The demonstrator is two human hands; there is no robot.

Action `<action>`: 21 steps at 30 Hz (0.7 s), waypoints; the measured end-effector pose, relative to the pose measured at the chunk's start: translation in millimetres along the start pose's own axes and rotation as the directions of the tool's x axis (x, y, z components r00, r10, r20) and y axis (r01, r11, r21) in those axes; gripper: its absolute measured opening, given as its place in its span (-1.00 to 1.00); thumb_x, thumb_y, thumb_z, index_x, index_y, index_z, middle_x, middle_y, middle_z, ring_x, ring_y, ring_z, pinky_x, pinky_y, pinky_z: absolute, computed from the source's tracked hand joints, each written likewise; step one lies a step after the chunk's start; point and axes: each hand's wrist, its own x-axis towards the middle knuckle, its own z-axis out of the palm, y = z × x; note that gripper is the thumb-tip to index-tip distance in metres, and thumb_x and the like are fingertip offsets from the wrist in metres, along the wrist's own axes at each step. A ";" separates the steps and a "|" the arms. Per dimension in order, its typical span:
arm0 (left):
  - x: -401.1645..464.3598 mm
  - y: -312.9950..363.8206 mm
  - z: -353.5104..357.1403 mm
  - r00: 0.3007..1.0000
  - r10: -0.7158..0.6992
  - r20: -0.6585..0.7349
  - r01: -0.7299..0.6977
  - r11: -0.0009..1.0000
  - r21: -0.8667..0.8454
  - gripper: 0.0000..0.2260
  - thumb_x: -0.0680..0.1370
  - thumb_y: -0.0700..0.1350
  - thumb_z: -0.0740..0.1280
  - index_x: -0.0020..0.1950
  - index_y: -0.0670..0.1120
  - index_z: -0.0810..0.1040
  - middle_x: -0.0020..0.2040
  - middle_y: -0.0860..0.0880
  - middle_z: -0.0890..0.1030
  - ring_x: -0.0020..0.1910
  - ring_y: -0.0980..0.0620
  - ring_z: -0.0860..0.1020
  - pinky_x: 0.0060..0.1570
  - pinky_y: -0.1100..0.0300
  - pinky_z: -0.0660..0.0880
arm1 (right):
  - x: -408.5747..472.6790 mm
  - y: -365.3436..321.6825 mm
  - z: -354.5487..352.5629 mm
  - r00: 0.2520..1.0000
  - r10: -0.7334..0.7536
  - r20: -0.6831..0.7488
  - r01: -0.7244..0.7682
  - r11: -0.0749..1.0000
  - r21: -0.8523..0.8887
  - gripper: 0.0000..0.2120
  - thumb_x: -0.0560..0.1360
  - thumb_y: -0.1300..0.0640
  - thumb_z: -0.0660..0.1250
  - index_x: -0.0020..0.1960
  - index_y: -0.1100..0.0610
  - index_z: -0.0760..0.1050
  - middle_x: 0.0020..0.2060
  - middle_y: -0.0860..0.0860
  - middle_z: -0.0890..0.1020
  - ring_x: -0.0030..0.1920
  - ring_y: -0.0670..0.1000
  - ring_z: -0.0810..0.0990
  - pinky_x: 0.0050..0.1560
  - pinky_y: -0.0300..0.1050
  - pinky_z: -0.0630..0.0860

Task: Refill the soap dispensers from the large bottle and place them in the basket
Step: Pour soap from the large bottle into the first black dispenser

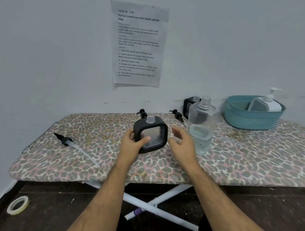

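The left hand [135,143] grips the black dispenser [150,134] (neck uncapped); the right hand [181,142], fingers apart, should take the large bottle [201,126] at right and pour slowly

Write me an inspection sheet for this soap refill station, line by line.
Surface: ironing board with a leopard-print cover.
Job's things: black dispenser, uncapped, upright; second black dispenser at the wall, uncapped; large clear bottle, open, partly filled; teal basket holding a white dispenser.
Clutter: long pump lying at left; two black pumps near the back.
Hands: left hand grips the black dispenser; right hand open, beside it, touching nothing.
Cables: nothing seen.
Surroundings: printed sheet on the wall; tape roll on the dark floor.
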 end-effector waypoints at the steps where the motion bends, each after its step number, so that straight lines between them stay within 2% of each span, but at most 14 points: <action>1: 0.7 -1.1 1.6 1.000 0.004 -0.015 -0.004 1.000 0.005 -0.60 0.40 -0.26 0.55 0.14 -0.04 0.48 0.08 -0.10 0.66 0.08 -0.06 0.65 0.12 -0.02 0.59 | -3.5 -0.6 -1.8 0.999 -0.028 -0.044 0.028 1.000 -0.012 -0.65 0.55 0.19 0.32 0.33 0.07 0.48 0.23 -0.09 0.55 0.19 -0.17 0.51 0.21 -0.17 0.50; 4: 1.5 -4.4 8.2 0.999 0.017 -0.051 -0.014 0.998 0.055 -0.55 0.39 -0.19 0.57 0.19 -0.06 0.47 0.09 -0.06 0.65 0.08 -0.01 0.64 0.15 -0.02 0.58 | -12.6 -2.9 -9.2 0.974 -0.149 -0.170 0.148 0.989 -0.017 -0.83 0.52 0.23 0.35 0.08 0.05 0.58 -0.01 -0.15 0.60 0.01 -0.18 0.57 0.04 -0.13 0.58; 6: 0.5 -5.1 14.1 0.998 0.026 -0.064 -0.019 0.995 0.097 -0.51 0.39 -0.16 0.58 0.24 -0.07 0.44 0.11 -0.04 0.64 0.09 0.00 0.63 0.12 0.03 0.58 | -16.4 -2.3 -15.9 0.934 -0.246 -0.261 0.246 0.969 -0.035 -0.90 0.49 0.26 0.39 -0.09 0.08 0.59 -0.17 -0.11 0.60 -0.14 -0.13 0.57 -0.11 -0.18 0.56; 9: -2.2 -4.9 21.6 0.995 0.050 -0.081 -0.037 0.988 0.148 -0.51 0.41 -0.17 0.56 0.24 -0.08 0.41 0.11 -0.03 0.61 0.06 0.05 0.61 0.00 0.19 0.56 | -18.6 -0.7 -30.8 0.858 -0.310 -0.409 0.325 0.945 -0.034 -0.80 0.47 0.24 0.44 -0.26 0.07 0.48 -0.32 -0.05 0.53 -0.30 -0.09 0.47 -0.25 -0.24 0.46; 12: -4.9 -4.1 25.8 0.994 0.065 -0.088 -0.048 0.983 0.179 -0.54 0.43 -0.17 0.55 0.21 -0.07 0.40 0.07 0.01 0.59 0.01 0.11 0.59 -0.06 0.25 0.52 | -15.5 2.0 -51.7 0.767 -0.297 -0.569 0.326 0.944 -0.054 -0.73 0.47 0.15 0.44 -0.30 0.10 0.38 -0.32 0.02 0.46 -0.31 -0.16 0.36 -0.24 -0.35 0.33; 14: -5.4 -3.1 28.5 0.993 0.075 -0.095 -0.057 0.981 0.188 -0.55 0.43 -0.16 0.55 0.20 -0.07 0.40 0.04 0.03 0.58 -0.01 0.13 0.59 -0.10 0.28 0.51 | -10.6 3.4 -65.1 0.739 -0.255 -0.624 0.277 0.959 -0.063 -0.74 0.48 0.09 0.44 -0.24 0.12 0.38 -0.23 0.03 0.44 -0.26 -0.13 0.37 -0.18 -0.32 0.35; 16: -4.5 -3.8 31.4 0.991 0.078 -0.106 -0.057 0.981 0.187 -0.57 0.44 -0.15 0.54 0.18 -0.05 0.39 0.03 0.06 0.57 -0.01 0.14 0.58 -0.13 0.31 0.49 | -4.1 6.7 -73.8 0.780 -0.161 -0.605 0.174 0.984 -0.038 -0.66 0.44 -0.09 0.46 -0.07 0.11 0.41 -0.07 0.00 0.43 -0.13 -0.04 0.43 -0.09 -0.17 0.43; 18: -4.3 -4.5 34.5 0.990 0.083 -0.114 -0.060 0.979 0.194 -0.58 0.44 -0.14 0.54 0.17 -0.03 0.38 0.03 0.07 0.56 -0.01 0.12 0.57 -0.12 0.28 0.49 | 1.7 10.0 -78.3 0.854 -0.057 -0.517 0.065 0.998 -0.003 -0.38 0.32 -0.28 0.44 0.18 0.08 0.37 0.11 0.00 0.41 0.07 -0.02 0.45 0.07 -0.10 0.47; 21: -4.0 -4.8 37.6 0.991 0.068 -0.118 -0.046 0.983 0.178 -0.58 0.46 -0.11 0.52 0.17 -0.02 0.36 0.03 0.08 0.54 0.00 0.13 0.56 -0.12 0.27 0.48 | 9.0 11.6 -80.7 0.952 0.042 -0.303 -0.035 0.999 0.029 -0.04 0.20 -0.29 0.49 0.46 -0.02 0.18 0.39 0.01 0.36 0.31 -0.01 0.41 0.31 0.06 0.42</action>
